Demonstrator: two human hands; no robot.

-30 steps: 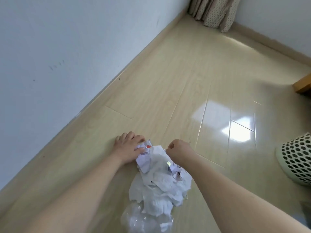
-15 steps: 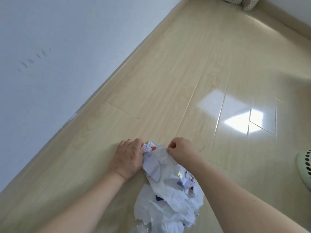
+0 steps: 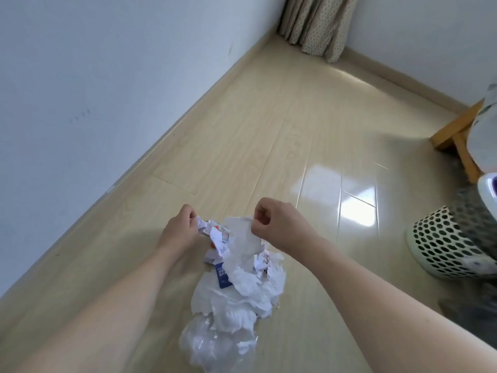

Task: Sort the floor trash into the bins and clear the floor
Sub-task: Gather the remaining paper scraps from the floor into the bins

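Observation:
A heap of trash point(image 3: 243, 275) lies on the wooden floor in front of me: crumpled white paper, torn printed scraps and a small blue card point(image 3: 224, 275). Crinkled clear plastic point(image 3: 215, 343) sits at its near end. My left hand point(image 3: 180, 230) pinches a crumpled paper scrap point(image 3: 202, 224) at the heap's far left edge. My right hand point(image 3: 277, 227) pinches the top edge of a white sheet point(image 3: 243, 238) at the heap's far side. A white perforated bin point(image 3: 441, 246) stands at the right, partly hidden by a blurred object.
A white wall with a baseboard point(image 3: 172, 133) runs along the left. Patterned curtains point(image 3: 314, 25) hang in the far corner. A wooden furniture leg point(image 3: 457, 138) and a blurred pale object point(image 3: 486, 125) stand at the right above the bin.
Both hands have lifted from pressing against the heap on the floor and now pinch paper at its far edge. The camera has tilted up, bringing the bin and curtains back into view.

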